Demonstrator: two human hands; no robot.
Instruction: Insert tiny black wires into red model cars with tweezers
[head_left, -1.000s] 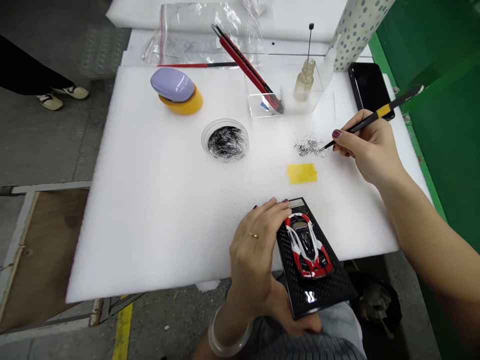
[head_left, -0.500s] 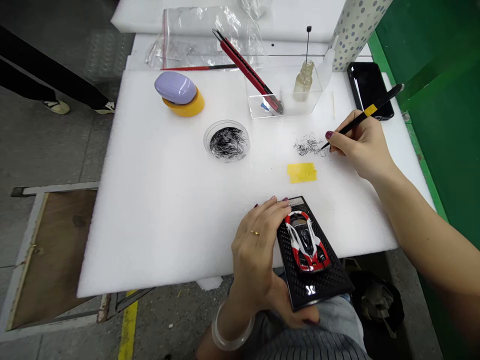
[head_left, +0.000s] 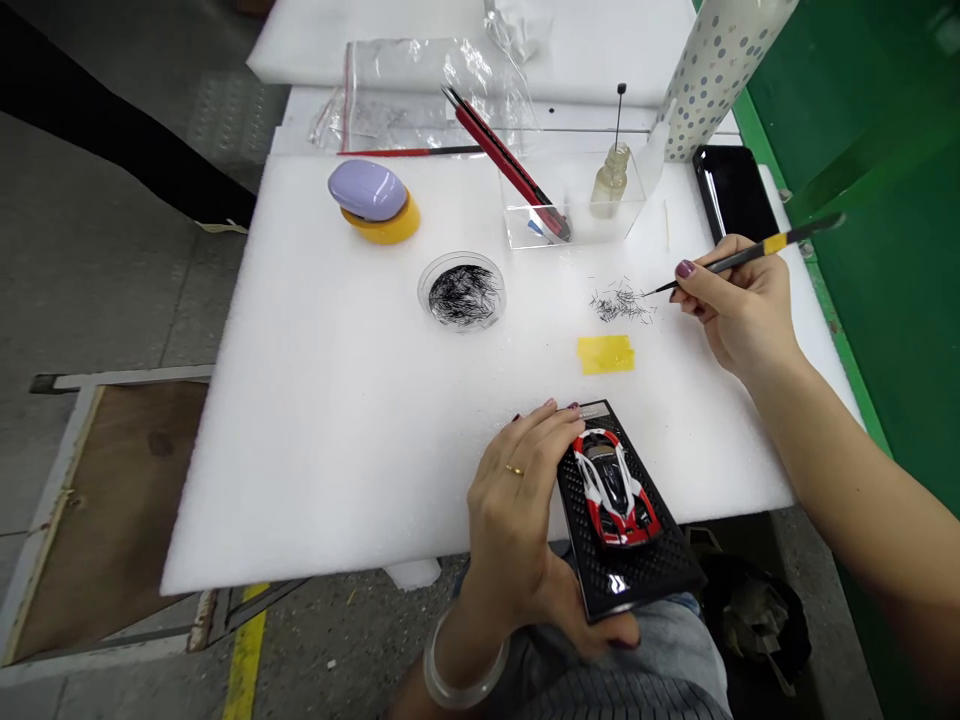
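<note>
My left hand is closed around the edge of a black textured display base. A red, white and black model car sits on that base, at the near edge of the foam-topped table. In my right hand is a slim pair of black tweezers with a yellow band, pinched between thumb and fingers. Their tip points left, at the right side of a loose scatter of short black slivers. Whether a sliver is caught in the tip is too small to tell. Yellow tape lies just below the scatter.
A round clear dish holds many black strands. Behind it stand a purple-and-yellow object and a clear box with a red-handled tool and small bottle. A phone-like black device and dotted cylinder are at right.
The tweezers now lean lower and flatter, their rear end swung down to the right, with my right hand slightly further right. My left hand keeps its hold. The view has tilted a little.
</note>
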